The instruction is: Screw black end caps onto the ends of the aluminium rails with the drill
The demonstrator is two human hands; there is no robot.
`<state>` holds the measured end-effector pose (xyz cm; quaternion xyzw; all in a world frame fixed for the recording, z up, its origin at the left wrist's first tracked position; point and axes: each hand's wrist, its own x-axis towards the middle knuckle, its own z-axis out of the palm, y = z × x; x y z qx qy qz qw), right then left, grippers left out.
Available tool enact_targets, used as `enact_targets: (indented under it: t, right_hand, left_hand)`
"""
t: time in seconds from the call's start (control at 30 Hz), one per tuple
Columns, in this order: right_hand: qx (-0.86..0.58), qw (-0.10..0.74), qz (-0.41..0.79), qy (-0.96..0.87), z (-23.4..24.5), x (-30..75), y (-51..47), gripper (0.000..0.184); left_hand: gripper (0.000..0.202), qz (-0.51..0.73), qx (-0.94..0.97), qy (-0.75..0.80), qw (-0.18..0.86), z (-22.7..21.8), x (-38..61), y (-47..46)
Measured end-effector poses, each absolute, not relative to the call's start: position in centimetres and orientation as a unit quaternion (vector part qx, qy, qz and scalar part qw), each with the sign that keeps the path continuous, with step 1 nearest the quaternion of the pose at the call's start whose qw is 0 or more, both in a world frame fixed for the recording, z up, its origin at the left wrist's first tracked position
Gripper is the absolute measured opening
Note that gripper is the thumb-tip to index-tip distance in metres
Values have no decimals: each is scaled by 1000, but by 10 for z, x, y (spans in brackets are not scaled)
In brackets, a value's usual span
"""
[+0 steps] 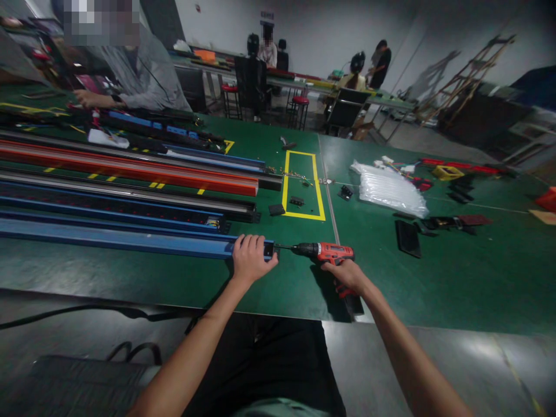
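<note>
A long blue rail [130,236] lies along the near side of the green table, its right end capped by a small dark end piece [269,250]. My left hand [252,258] is wrapped over the rail close to that end, thumb near the cap. In my right hand [347,274] is a red and black cordless drill [334,251], gripped by its handle and pointing left. The drill's long thin bit [284,247] reaches the end piece; whether it sits in a screw is too small to tell.
More rails lie parallel behind, among them an orange one [174,172]. Yellow tape [322,197] outlines a rectangle with small screws and black parts. To the right are a bubble-wrap pack [391,190], a black phone-like slab [408,238] and tools. A co-worker's sleeve [152,75] shows across the table.
</note>
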<state>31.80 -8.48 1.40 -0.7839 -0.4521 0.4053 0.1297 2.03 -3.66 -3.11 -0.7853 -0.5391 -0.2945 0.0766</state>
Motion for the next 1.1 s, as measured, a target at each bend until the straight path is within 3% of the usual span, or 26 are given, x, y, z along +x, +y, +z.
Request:
enact_targets:
  t: [1.1]
  right_hand:
    - [-775,110,332,-526,31,323,-75,31]
  left_hand:
    - [48,-286,-783,-546,77,-30,21,-38]
